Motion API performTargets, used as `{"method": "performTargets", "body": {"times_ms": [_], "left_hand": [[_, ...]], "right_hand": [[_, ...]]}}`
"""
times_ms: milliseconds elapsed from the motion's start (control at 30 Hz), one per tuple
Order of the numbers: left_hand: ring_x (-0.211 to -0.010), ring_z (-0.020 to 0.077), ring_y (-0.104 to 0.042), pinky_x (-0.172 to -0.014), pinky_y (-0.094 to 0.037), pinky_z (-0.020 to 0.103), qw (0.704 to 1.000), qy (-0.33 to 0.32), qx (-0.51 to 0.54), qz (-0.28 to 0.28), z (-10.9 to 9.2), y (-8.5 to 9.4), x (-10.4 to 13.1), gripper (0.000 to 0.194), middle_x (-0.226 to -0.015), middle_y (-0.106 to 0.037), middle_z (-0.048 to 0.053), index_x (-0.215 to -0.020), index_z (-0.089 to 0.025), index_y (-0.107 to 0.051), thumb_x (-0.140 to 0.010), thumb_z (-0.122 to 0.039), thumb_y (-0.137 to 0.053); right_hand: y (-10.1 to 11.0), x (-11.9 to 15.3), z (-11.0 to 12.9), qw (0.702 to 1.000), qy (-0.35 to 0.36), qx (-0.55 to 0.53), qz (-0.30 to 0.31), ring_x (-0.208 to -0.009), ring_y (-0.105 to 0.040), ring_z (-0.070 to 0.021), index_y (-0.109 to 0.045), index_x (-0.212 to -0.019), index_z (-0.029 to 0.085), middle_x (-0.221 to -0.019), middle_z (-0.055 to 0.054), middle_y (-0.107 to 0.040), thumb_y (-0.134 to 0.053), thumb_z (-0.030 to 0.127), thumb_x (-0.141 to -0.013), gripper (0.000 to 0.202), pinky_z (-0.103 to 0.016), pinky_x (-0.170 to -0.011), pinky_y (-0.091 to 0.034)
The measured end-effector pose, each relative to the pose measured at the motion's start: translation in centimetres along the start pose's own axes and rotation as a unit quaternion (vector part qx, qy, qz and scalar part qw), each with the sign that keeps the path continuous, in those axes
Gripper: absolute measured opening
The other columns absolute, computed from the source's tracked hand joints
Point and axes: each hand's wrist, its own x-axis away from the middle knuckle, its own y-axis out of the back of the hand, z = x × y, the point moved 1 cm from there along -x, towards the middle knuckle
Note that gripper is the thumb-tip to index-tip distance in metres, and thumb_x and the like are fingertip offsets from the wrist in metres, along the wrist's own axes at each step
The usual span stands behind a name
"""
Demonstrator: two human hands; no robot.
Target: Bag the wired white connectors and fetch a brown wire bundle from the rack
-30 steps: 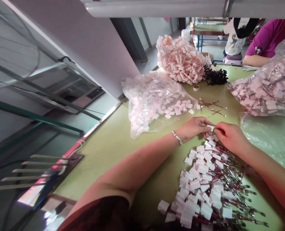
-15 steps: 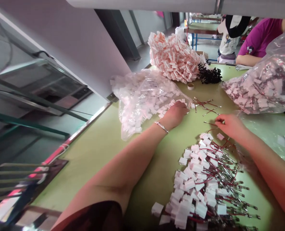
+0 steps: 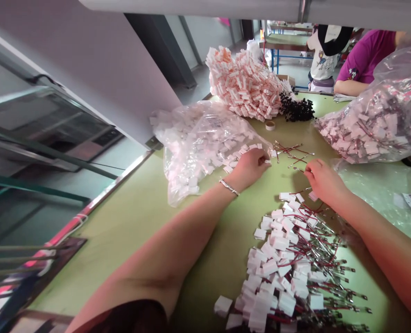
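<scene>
My left hand point(image 3: 251, 165), with a bracelet at the wrist, pinches a small white connector housing point(image 3: 268, 162) beside the open end of a clear plastic bag point(image 3: 194, 152) of white housings. My right hand point(image 3: 323, 181) is closed on a thin red wire, whose metal terminal point(image 3: 298, 169) pokes out to the left of the fingertips. A few loose red wires point(image 3: 288, 149) lie crossed between and beyond the hands. Nearer to me is a heap of white housings point(image 3: 278, 259) with red wires and metal ends pointing right.
A pink-white pile of connectors point(image 3: 247, 85) and black pieces point(image 3: 297, 108) stand at the back, near a tape roll point(image 3: 270, 125). A full plastic bag point(image 3: 368, 129) sits at right, with a person in a purple sleeve point(image 3: 363, 58) behind. A grey post point(image 3: 97, 60) rises at left.
My left hand has turned slightly, bringing a white housing into view at its fingertips. My right hand has shifted a little up and left with the wire. The whole view moved slightly.
</scene>
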Motion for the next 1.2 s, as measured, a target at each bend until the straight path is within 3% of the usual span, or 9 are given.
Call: {"method": "performTargets", "body": {"times_ms": [67, 133, 233, 333, 533, 800, 1000, 1200], "left_hand": [[-0.06, 0.012, -0.056, -0.059, -0.046, 0.025, 0.974, 0.087, 0.204, 0.039, -1.2, -0.4, 0.6, 0.01, -0.066, -0.059, 0.0, -0.079, -0.015, -0.055, -0.077, -0.017, -0.065], [-0.052, 0.0082, -0.055, -0.054, -0.043, 0.021, 0.915, 0.148, 0.367, 0.086, -2.3, -0.9, 1.2, 0.009, -0.061, -0.06, -0.001, -0.082, -0.015, -0.055, -0.081, -0.015, -0.064], [-0.049, 0.0052, -0.053, -0.05, -0.038, 0.018, 0.853, 0.197, 0.468, 0.122, -3.1, -1.5, 1.9, 0.006, -0.059, -0.061, -0.001, -0.09, -0.013, -0.061, -0.084, -0.011, -0.061], [-0.049, 0.0039, -0.054, -0.05, -0.037, 0.016, 0.828, 0.222, 0.496, 0.136, -3.0, -1.8, 2.2, 0.005, -0.06, -0.063, 0.0, -0.09, -0.011, -0.064, -0.086, -0.011, -0.061], [-0.051, 0.0038, -0.054, -0.052, -0.038, 0.017, 0.824, 0.226, 0.5, 0.141, -2.7, -1.9, 2.2, 0.008, -0.062, -0.064, -0.001, -0.09, -0.011, -0.066, -0.086, -0.008, -0.059], [-0.051, 0.0039, -0.053, -0.051, -0.038, 0.017, 0.823, 0.215, 0.501, 0.158, -2.7, -2.2, 2.4, 0.005, -0.062, -0.063, -0.001, -0.084, -0.011, -0.065, -0.083, -0.016, -0.067], [-0.049, 0.0025, -0.052, -0.047, -0.038, 0.015, 0.834, 0.208, 0.487, 0.156, -2.3, -2.1, 2.2, 0.012, -0.062, -0.064, -0.001, -0.083, -0.011, -0.064, -0.08, -0.02, -0.071], [-0.046, 0.0036, -0.053, -0.04, -0.035, 0.015, 0.828, 0.186, 0.476, 0.232, -2.2, -1.8, 2.2, 0.014, -0.059, -0.064, 0.0, -0.086, -0.008, -0.067, -0.08, -0.021, -0.071]], "right_hand": [[-0.1, 0.1, -0.1, 0.998, 0.019, -0.054, -0.003, -0.068, -0.056, -0.0174, -0.057, -0.09, 0.017, -0.082, -0.006, -0.064, -0.045, 0.021, -0.091, 0.013, -0.029, -0.059, -0.034], [-0.4, 0.4, -0.1, 0.993, 0.036, -0.111, -0.008, -0.064, -0.055, -0.0166, -0.057, -0.086, 0.018, -0.071, -0.004, -0.063, -0.048, 0.022, -0.089, 0.01, -0.028, -0.059, -0.035], [-0.6, 0.9, 0.0, 0.976, 0.06, -0.205, -0.052, -0.064, -0.057, -0.0151, -0.06, -0.083, 0.019, -0.073, -0.002, -0.066, -0.051, 0.023, -0.086, 0.009, -0.028, -0.06, -0.04], [-0.4, 1.4, 0.2, 0.962, 0.077, -0.244, -0.095, -0.066, -0.058, -0.0147, -0.063, -0.079, 0.021, -0.073, -0.002, -0.067, -0.053, 0.024, -0.084, 0.011, -0.028, -0.063, -0.042], [-0.5, 1.8, 0.5, 0.967, 0.102, -0.197, -0.129, -0.067, -0.057, -0.0144, -0.063, -0.078, 0.02, -0.075, -0.002, -0.066, -0.052, 0.024, -0.085, 0.013, -0.028, -0.063, -0.042], [-0.9, 1.8, 0.4, 0.971, 0.144, -0.023, -0.188, -0.064, -0.052, -0.0151, -0.06, -0.079, 0.017, -0.074, -0.005, -0.06, -0.04, 0.023, -0.091, 0.024, -0.027, -0.056, -0.033], [-0.4, 2.1, 0.7, 0.982, 0.162, -0.024, -0.096, -0.069, -0.054, -0.0151, -0.062, -0.085, 0.016, -0.08, -0.006, -0.063, -0.039, 0.023, -0.093, 0.026, -0.027, -0.058, -0.033], [-0.1, 1.6, -0.1, 0.977, 0.184, -0.103, -0.026, -0.073, -0.055, -0.0148, -0.063, -0.09, 0.02, -0.084, -0.004, -0.064, -0.043, 0.023, -0.091, 0.021, -0.027, -0.063, -0.038]]}}
